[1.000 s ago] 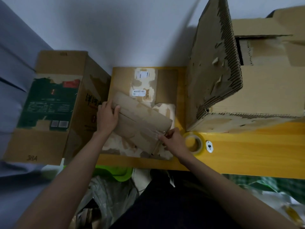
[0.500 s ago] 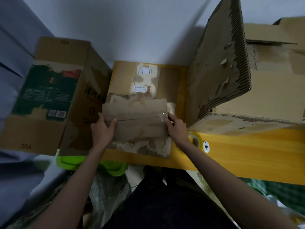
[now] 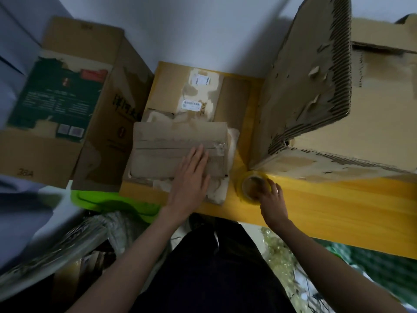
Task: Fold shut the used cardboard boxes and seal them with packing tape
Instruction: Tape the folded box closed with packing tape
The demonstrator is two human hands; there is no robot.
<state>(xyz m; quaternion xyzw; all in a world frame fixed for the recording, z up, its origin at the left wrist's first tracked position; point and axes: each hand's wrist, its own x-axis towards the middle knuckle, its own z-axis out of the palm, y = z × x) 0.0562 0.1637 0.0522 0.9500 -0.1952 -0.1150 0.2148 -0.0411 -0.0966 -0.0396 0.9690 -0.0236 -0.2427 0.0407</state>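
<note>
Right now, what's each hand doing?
Left hand: open, pressing flat on the small box.
Right hand: gripping the tape roll.

It looks like a storage corner of a home: a yellow wooden counter (image 3: 338, 208) against a white wall (image 3: 203, 30), crowded by worn cardboard boxes (image 3: 372, 123) and plastic bags (image 3: 67, 240).

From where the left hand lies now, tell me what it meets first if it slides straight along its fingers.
The left hand points away across the small folded box; beyond its far edge comes the labelled flat box, though depth is uncertain.
</note>
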